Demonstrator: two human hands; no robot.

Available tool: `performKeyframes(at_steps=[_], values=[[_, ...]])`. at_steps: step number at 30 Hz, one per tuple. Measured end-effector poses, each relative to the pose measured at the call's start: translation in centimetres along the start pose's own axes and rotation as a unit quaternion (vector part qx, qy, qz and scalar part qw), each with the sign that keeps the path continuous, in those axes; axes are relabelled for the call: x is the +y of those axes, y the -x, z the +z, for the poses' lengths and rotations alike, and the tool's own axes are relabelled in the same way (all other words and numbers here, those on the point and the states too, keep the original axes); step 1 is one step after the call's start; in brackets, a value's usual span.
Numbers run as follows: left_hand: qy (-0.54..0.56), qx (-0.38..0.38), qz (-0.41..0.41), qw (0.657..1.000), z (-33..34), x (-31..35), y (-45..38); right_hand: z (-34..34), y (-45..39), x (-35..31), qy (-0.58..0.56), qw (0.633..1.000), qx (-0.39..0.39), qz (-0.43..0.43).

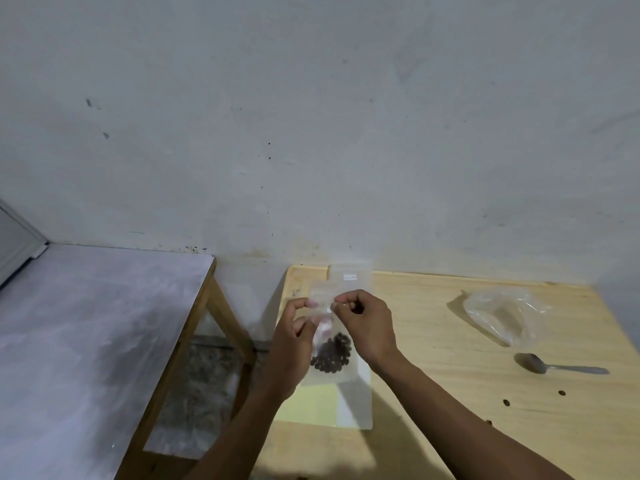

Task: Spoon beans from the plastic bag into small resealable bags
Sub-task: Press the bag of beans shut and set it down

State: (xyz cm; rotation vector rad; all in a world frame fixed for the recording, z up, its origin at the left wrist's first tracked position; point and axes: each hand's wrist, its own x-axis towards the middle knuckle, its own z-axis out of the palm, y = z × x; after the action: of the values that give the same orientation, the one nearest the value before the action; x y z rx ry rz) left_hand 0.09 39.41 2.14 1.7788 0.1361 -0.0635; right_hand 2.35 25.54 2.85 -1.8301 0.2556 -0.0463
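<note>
Beans (332, 353) already inside small resealable bag (327, 341), its top pinched by left hand (294, 341) and right hand (367, 323), unsealed perhaps; plastic bag (505, 315) at three o'clock looking emptied, spoon (557, 365) idle on worktop (450, 375).

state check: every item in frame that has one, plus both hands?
small resealable bag: held up above the table, beans in its lower part, top pinched by both hands
left hand: pinches the bag's top left
right hand: pinches the bag's top right
plastic bag: lying crumpled, looks empty
spoon: lying on the table, untouched
spare bags: flat on the table
</note>
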Motion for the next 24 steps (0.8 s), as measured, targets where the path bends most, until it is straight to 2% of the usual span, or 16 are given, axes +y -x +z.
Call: performKeyframes(at_steps=[9, 13, 15, 17, 19, 24], values=[[-0.021, -0.016, 0.011, 1.0, 0.1, 0.6, -0.3, 0.8, -0.2, 0.4, -0.002, 0.999, 0.034, -0.014], [0.027, 0.004, -0.012, 1.0, -0.1, 0.6, -0.6, 0.6, -0.4, 0.8, 0.048, 0.996, 0.077, -0.02], [0.061, -0.001, -0.031, 0.998, -0.3, 0.8, -0.8, -0.1, -0.5, 0.8, 0.002, 0.998, 0.045, 0.032], [0.069, -0.011, -0.047, 0.996, -0.4, 1.0, -1.0, -0.9, -0.7, 0.8, -0.093, 0.99, -0.026, 0.1], [0.069, -0.016, -0.061, 0.996, -0.4, 1.2, -1.1, -1.4, -0.9, 0.8, -0.122, 0.982, -0.065, 0.131], [0.059, 0.025, -0.07, 0.995, 0.4, 1.6, -1.4, -1.5, -0.7, 0.8, -0.127, 0.983, -0.052, 0.125]])
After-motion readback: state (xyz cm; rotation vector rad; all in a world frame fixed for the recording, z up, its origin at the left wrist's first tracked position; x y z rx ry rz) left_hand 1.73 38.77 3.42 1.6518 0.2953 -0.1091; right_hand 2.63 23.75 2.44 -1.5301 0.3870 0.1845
